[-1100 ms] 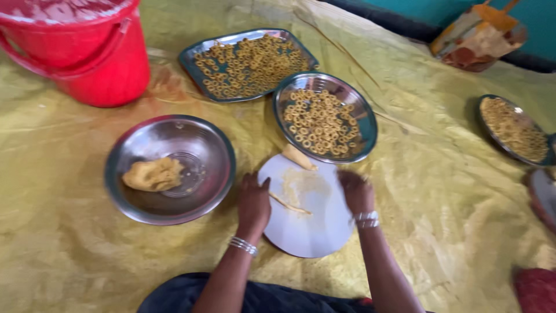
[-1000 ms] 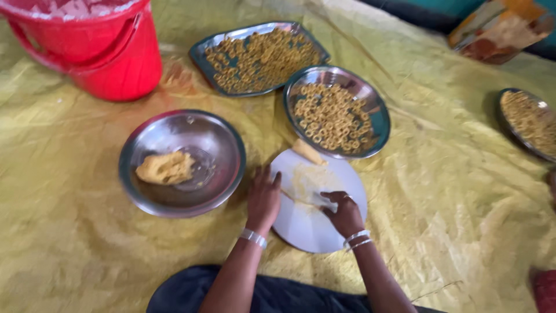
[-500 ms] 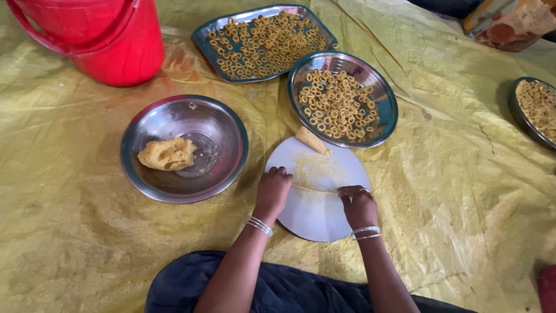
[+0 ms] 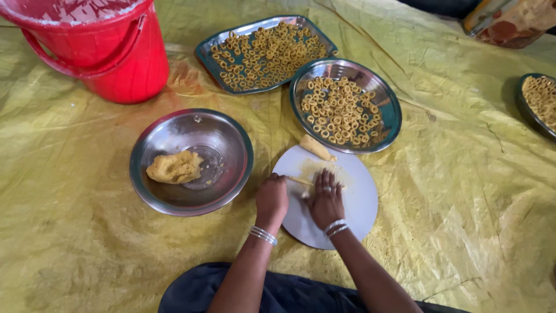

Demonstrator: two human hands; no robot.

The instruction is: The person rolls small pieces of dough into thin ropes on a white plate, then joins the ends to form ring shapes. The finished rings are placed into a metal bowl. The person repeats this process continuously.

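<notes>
On white plate (image 4: 359, 203): right hand (image 4: 325, 200) flat, hiding dough strip (image 4: 300, 180); left hand (image 4: 271, 197) curled.

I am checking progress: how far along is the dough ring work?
Done: many rings fill the rectangular steel tray and round steel plate. In hand: both hands press a thin dough rope on the white round board. Left: a yellow dough lump in the steel bowl.

Your left hand (image 4: 271, 199) is curled, knuckles up, fingers tucked under, bangles at the wrist. Just right of it, your right hand (image 4: 325, 200) lies flat, palm down, fingers stretched forward and close together. Both forearms angle inward, wrists near each other.
</notes>
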